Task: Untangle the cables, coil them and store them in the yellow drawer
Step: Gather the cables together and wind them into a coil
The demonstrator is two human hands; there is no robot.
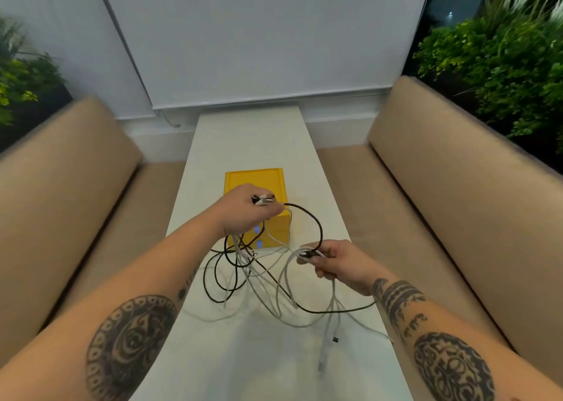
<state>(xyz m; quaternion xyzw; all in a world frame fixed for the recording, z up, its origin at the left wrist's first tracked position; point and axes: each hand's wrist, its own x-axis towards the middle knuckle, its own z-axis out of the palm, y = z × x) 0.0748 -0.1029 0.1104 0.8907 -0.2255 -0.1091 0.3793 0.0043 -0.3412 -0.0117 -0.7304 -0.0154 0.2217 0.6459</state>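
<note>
Left hand (248,207) and right hand (332,262) both clenched round cable ends; pulling apart now could tighten the tangle (249,266).

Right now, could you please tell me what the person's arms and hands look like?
No sleeves, gloves or watch show, and I see no rings on the left hand or right hand. The left forearm bears a large round dark tattoo and a small dot with script. The right forearm has a banded tattoo, small lettering and a round patterned tattoo.
</note>
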